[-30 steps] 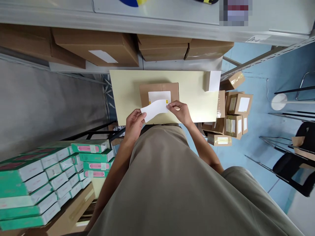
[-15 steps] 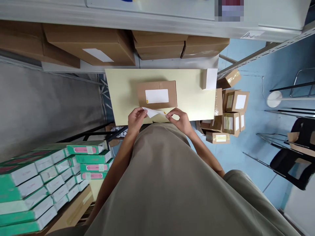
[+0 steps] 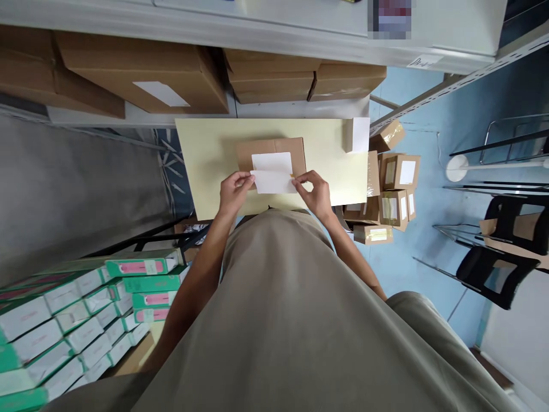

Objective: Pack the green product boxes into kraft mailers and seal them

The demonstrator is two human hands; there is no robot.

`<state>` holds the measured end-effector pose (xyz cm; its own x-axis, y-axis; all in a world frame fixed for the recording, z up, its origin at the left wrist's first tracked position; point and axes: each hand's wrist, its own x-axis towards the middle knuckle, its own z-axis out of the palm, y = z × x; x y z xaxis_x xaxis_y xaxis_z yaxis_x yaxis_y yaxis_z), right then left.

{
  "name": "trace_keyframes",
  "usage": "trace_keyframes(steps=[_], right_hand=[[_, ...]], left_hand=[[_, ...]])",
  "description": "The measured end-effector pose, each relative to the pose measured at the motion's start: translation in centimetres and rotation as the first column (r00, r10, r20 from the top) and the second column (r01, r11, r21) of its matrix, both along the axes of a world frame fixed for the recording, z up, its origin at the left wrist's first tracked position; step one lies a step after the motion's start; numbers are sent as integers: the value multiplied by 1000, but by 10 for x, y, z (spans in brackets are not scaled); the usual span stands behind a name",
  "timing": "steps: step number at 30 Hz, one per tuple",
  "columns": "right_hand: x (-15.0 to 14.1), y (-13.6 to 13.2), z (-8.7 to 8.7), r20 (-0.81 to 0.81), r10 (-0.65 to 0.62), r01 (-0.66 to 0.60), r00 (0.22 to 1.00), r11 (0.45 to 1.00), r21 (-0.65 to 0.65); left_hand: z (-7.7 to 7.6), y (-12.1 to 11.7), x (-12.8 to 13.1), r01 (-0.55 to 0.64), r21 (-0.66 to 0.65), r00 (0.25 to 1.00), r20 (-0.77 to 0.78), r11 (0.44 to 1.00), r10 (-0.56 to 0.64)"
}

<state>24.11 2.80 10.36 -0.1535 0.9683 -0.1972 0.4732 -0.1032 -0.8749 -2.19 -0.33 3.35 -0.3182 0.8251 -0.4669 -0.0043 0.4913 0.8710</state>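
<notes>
A small brown cardboard box (image 3: 246,152) with a white label on top lies on the pale yellow table (image 3: 206,154). Both my hands hold a white paper slip (image 3: 274,182) flat just in front of the box, over its near edge. My left hand (image 3: 234,191) pinches the slip's left end. My right hand (image 3: 314,191) pinches its right end, where a small yellow mark shows. A white pad or stack of slips (image 3: 359,134) stands at the table's far right corner.
Large cardboard boxes (image 3: 141,77) sit on a shelf behind the table. Several small labelled boxes (image 3: 397,183) are piled on the blue floor to the right. Stacked green-and-white boxes (image 3: 86,297) lie at my left. Black chairs (image 3: 497,252) stand at the right.
The slip was held curved over the box, was drawn back toward my body and crumpled narrow, and is now spread flat again at the box's near edge. Both hands kept their grip.
</notes>
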Motion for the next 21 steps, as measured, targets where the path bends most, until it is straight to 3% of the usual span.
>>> trace_keyframes(steps=[4, 9, 15, 21], right_hand=[[-3, 38, -30, -32, -37, 32, 999, 989, -143], [-7, 75, -60, 5, -7, 8, 1000, 975, -222], [-6, 86, -79, -9, -30, 26, 1000, 963, -270], [-4, 86, -87, -33, -7, -2, 999, 962, -271]], left_hand=[[-17, 34, -13, 85, 13, 991, -106, 996, -83], [-34, 69, -20, 130, -24, 984, -117, 991, -132], [-44, 76, -23, 187, -37, 967, -169, 982, -191], [-56, 73, -24, 161, -18, 970, -183, 987, -161]])
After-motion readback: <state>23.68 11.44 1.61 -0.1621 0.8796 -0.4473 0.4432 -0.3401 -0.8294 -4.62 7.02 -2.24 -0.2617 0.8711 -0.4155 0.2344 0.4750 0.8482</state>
